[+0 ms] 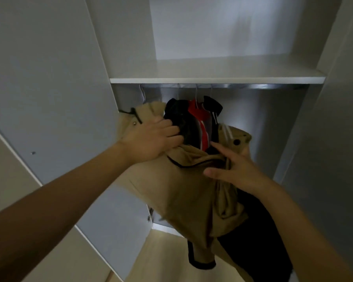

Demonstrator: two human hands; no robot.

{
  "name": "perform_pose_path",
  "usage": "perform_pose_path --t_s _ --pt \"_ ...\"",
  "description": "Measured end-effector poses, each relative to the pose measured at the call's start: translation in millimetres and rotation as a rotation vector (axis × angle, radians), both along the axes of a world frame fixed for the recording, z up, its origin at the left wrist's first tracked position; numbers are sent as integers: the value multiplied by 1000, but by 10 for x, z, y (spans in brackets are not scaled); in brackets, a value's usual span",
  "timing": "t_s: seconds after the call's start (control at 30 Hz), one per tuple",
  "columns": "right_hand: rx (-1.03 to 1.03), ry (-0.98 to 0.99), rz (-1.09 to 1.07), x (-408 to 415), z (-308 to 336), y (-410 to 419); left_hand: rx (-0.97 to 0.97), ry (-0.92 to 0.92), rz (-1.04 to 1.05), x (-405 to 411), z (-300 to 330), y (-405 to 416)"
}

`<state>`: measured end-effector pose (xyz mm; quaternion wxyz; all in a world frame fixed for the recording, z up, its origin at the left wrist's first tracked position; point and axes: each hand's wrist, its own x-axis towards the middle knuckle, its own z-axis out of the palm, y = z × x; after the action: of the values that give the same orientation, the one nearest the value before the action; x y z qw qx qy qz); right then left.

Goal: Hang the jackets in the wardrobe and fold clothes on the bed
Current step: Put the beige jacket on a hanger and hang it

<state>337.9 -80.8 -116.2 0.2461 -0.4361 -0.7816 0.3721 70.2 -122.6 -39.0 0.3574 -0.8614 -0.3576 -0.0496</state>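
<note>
Hidden and cut-off parts around the tan jacket (177, 192).

Your left hand (151, 139) buries its fingertips in the fabric at the jacket's collar, so you cannot see them; the hanger inside is covered. Behind the jacket, the black garment (179, 117) and red garment (200, 117) show only their shoulders. Below it, the dark cloth (253, 241) runs off the bottom edge.

Dim, soft-focus wide-angle view with bowed edges; a bright strip glares under the shelf (216, 80), corners in shadow.
</note>
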Motion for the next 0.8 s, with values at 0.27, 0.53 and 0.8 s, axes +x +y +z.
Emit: perform_pose_path --t_s 0.27,0.53,0.8 --pt "-41 123 51 -293 50 -14 84 -324 -61 430 -91 77" --pt "-118 494 -25 -367 -269 -247 -854 -1945 487 49 -438 121" --pt "-107 531 -52 -368 -364 -342 -1292 -1763 674 126 -643 192"
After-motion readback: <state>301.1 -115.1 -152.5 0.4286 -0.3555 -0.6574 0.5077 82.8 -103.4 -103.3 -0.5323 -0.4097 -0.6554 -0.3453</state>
